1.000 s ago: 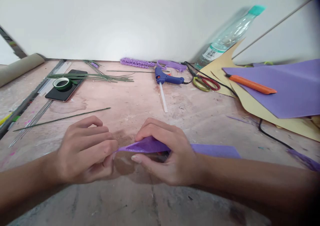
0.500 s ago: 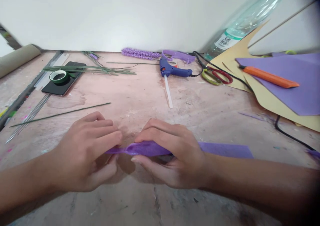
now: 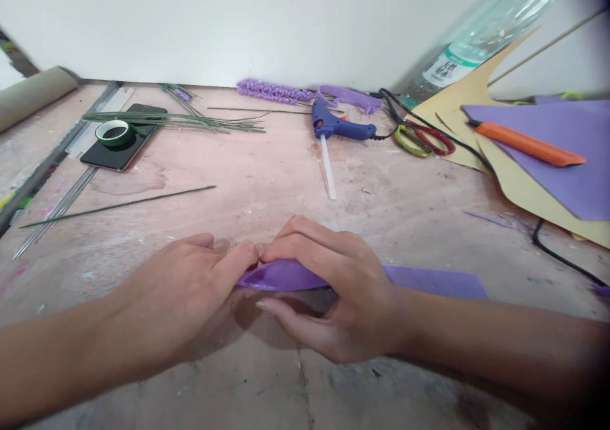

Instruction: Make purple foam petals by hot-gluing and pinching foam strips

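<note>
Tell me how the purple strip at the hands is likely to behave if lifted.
The purple strip is probably light, since it looks thin. It would likely flex rather than stay stiff: it narrows and looks folded near the left hand. It seems unlikely to roll, as its end beyond the right hand looks flat.

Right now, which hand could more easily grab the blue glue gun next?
Probably the right hand: the blue glue gun lies almost straight ahead of it, its handle pointing right. The left hand is farther off. Both are on the purple strip, so the right must let go first.
</note>
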Available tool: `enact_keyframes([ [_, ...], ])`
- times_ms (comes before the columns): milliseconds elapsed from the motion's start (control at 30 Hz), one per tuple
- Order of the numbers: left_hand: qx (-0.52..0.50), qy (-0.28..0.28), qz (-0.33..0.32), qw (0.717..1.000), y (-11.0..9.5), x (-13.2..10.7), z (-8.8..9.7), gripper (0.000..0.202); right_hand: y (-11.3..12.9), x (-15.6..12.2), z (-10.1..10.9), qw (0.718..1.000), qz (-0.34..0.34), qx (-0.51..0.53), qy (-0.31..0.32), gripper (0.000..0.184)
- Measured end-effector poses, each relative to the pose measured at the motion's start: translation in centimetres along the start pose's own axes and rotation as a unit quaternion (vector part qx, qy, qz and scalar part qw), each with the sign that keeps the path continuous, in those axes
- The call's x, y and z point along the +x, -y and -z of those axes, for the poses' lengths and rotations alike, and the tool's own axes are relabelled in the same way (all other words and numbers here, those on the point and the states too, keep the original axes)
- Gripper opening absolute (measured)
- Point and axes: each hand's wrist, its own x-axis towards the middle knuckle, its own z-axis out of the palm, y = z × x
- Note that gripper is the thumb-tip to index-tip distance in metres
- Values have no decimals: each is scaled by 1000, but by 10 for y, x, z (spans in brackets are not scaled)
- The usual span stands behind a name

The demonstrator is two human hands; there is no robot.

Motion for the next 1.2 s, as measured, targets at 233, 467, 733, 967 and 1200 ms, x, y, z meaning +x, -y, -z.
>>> enact_keyframes([
  [233,-38,-66,-54,996,3,-3,0,12,-2,-5,0,999,42,10,-22,22],
  [467,-13,-125,-121,985,-2,-1,8,17,4,-7,5,999,34,-26,-27,10],
  [733,-8,-120,-133,984,-2,-1,6,19,9,-8,8,987,77,-136,-47,11],
  [967,5,-92,-127,988,0,0,9,27,11,-6,9,987,75,-137,-42,7],
  [1200,-20,-105,-132,985,0,1,8,29,11,-7,11,988,76,-129,-42,8],
])
